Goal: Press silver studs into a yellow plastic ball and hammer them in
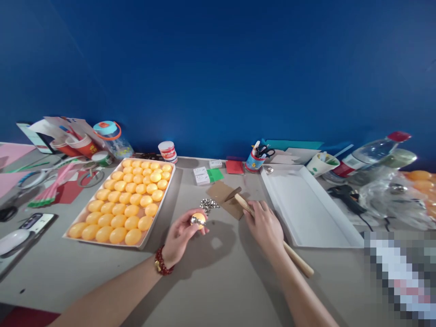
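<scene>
My left hand point(180, 235) pinches an orange ball point(201, 217) with a shiny silver piece pressed against its near side; I cannot make out exactly what the piece is. Just behind that hand lies a small heap of silver metal pieces point(209, 204). My right hand point(267, 226) is wrapped round the wooden handle of a hammer point(299, 261), whose head rests over a brown cardboard piece point(223, 194). To the left, a shallow white tray point(145, 240) is filled with rows of orange balls.
At the right stands a second white tray point(306, 204), with a small silver item in its far corner. Along the blue wall are a white-and-red tub point(167, 152), small white boxes point(201, 176), a pen cup point(255, 162) and a plastic bottle point(364, 156). A glue gun point(347, 199) lies beyond the right tray.
</scene>
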Demonstrator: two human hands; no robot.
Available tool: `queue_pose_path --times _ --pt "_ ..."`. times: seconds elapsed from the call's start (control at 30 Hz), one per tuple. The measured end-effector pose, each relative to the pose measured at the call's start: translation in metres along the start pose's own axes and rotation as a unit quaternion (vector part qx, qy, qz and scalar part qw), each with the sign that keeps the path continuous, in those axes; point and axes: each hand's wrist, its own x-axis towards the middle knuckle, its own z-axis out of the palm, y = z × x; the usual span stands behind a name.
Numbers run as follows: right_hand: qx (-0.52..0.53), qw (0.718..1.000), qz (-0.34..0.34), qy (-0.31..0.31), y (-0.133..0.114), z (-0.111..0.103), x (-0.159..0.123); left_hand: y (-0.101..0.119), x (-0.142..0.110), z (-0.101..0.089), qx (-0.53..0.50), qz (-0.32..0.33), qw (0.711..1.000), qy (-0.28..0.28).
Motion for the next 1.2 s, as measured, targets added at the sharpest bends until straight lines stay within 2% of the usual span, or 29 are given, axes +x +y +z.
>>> queue_pose_path --times 0.17,0.27,0.33,0.4,0.43,0.47,0.5,0.57,0.6,0.63,0.67,0.73,0.8,0.93,1.03,1.2 --pt "-0.028 0.999 0.002 -0.019 0.002 0.005 0.001 -0.002 -0.002 -0.001 0.01 0.009 1.0 -0.018" --pt "-0.02 1.0 0.003 0.0 0.001 0.002 0.003 -0.003 -0.004 -0.002 0.033 0.025 0.999 -0.032" --pt "0.029 0.999 -0.018 0.034 -0.003 -0.003 0.004 -0.002 -0.005 -0.001 0.058 0.048 0.996 -0.047" --pt "0.135 0.988 -0.053 0.046 -0.013 -0.009 0.002 0.0 -0.005 -0.001 0.103 0.088 0.989 -0.054" --pt "0.209 0.975 -0.067 0.03 -0.019 -0.011 -0.001 0.0 -0.005 -0.001 0.134 0.115 0.983 -0.056" --pt "0.293 0.954 -0.066 -0.013 -0.027 -0.013 -0.004 0.001 -0.004 -0.002 0.168 0.143 0.974 -0.059" --pt "0.388 0.917 -0.048 -0.074 -0.036 -0.014 -0.008 0.001 -0.004 -0.002 0.202 0.167 0.963 -0.064" --pt "0.574 0.797 -0.004 -0.188 -0.053 -0.014 -0.017 0.002 -0.003 -0.003 0.261 0.202 0.941 -0.076" --pt "0.632 0.739 0.008 -0.233 -0.06 -0.013 -0.02 0.002 -0.003 -0.003 0.285 0.212 0.931 -0.081" --pt "0.667 0.695 0.012 -0.269 -0.067 -0.012 -0.024 0.002 -0.004 -0.003 0.306 0.217 0.923 -0.086" --pt "0.687 0.667 0.02 -0.287 -0.071 -0.011 -0.026 0.002 -0.005 -0.003 0.323 0.222 0.915 -0.091" --pt "0.701 0.645 0.033 -0.302 -0.076 -0.008 -0.029 0.002 -0.006 -0.002 0.35 0.223 0.904 -0.106" --pt "0.702 0.645 0.046 -0.299 -0.077 -0.005 -0.03 0.002 -0.007 -0.002 0.363 0.216 0.898 -0.12" --pt "0.709 0.63 0.048 -0.313 -0.074 0.0 -0.031 0.003 -0.006 0.0 0.345 0.204 0.905 -0.145" --pt "0.717 0.61 0.035 -0.335 -0.073 0.001 -0.031 0.004 -0.003 0.001 0.319 0.223 0.905 -0.171" --pt "0.716 0.604 0.028 -0.348 -0.073 -0.001 -0.029 0.008 -0.003 0.004 0.357 0.245 0.89 -0.145"
